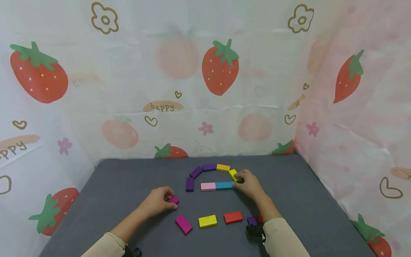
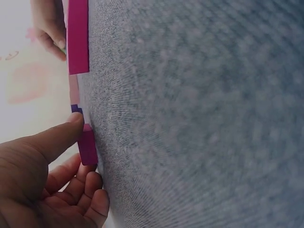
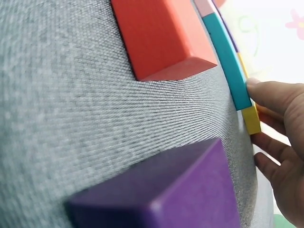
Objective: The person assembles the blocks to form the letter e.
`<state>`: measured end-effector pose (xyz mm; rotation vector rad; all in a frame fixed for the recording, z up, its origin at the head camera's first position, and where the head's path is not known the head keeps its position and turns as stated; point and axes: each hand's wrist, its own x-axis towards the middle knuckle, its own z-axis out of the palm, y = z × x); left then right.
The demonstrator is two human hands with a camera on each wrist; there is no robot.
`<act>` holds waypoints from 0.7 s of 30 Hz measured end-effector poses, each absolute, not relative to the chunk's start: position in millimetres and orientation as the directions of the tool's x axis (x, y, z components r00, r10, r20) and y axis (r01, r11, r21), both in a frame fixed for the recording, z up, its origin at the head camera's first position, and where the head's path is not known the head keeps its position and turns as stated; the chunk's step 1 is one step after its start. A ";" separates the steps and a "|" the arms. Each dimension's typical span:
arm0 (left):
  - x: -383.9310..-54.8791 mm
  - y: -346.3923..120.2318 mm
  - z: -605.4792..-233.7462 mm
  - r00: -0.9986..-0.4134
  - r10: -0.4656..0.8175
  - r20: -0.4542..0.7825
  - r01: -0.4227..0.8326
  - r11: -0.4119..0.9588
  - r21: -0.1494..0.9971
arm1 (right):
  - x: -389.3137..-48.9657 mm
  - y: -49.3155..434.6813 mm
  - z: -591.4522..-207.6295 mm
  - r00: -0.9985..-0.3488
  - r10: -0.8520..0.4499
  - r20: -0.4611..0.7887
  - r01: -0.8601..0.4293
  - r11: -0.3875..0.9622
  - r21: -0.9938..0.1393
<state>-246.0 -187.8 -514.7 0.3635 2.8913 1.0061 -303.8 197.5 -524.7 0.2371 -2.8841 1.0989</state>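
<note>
A purple block (image 3: 199, 190) lies nearest the right wrist camera, with a red block (image 3: 161, 38) just beyond it on the grey table (image 1: 128, 175). Both belong to a loose near row with a yellow block (image 1: 207, 221) and a slanted magenta block (image 1: 183, 224). The left hand (image 1: 160, 198) pinches a second magenta block (image 1: 173, 200) between thumb and fingers — whether it touches the table I cannot tell. Farther back, an arch of purple and yellow blocks (image 1: 209, 167) curves behind a pink block (image 1: 208, 186) and a blue bar (image 1: 224, 185) set end to end. The right hand's (image 1: 248, 184) thumb and fingers are clamped on a yellow end block (image 3: 251, 120) — close beside the bar's right end. Strawberry-print cloth (image 1: 186, 135) stands behind.
</note>
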 end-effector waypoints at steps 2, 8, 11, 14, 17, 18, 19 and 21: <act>-245.3 -187.8 -514.5 -0.970 0.243 0.026 0.206 0.756 0.621 | -303.6 197.8 -524.5 -0.986 -0.131 0.100 -0.164 0.737 -0.656; -245.9 -187.5 -514.3 -0.965 0.260 0.045 0.233 0.762 0.604 | -304.0 198.0 -524.8 -0.986 -0.132 0.105 -0.168 0.735 -0.657; -246.8 -186.3 -512.1 -0.959 0.279 0.057 0.257 0.762 0.595 | -304.5 197.8 -524.9 -0.986 -0.131 0.106 -0.168 0.734 -0.658; -248.8 -183.9 -509.1 -0.954 0.293 0.062 0.272 0.762 0.588 | -304.8 197.6 -525.0 -0.985 -0.132 0.108 -0.170 0.736 -0.656; -251.3 -181.4 -505.7 -0.950 0.305 0.061 0.281 0.761 0.584 | -304.4 197.6 -524.5 -0.985 -0.132 0.111 -0.172 0.734 -0.657; -252.1 -180.6 -504.5 -0.949 0.309 0.062 0.286 0.761 0.582 | -303.9 197.5 -524.1 -0.985 -0.131 0.110 -0.171 0.733 -0.659; -253.2 -179.8 -503.4 -0.947 0.315 0.063 0.292 0.761 0.579 | -303.4 197.3 -523.7 -0.985 -0.131 0.111 -0.172 0.732 -0.659; -254.9 -177.7 -500.3 -0.943 0.326 0.065 0.303 0.761 0.574 | -302.5 196.9 -522.9 -0.985 -0.130 0.112 -0.172 0.732 -0.659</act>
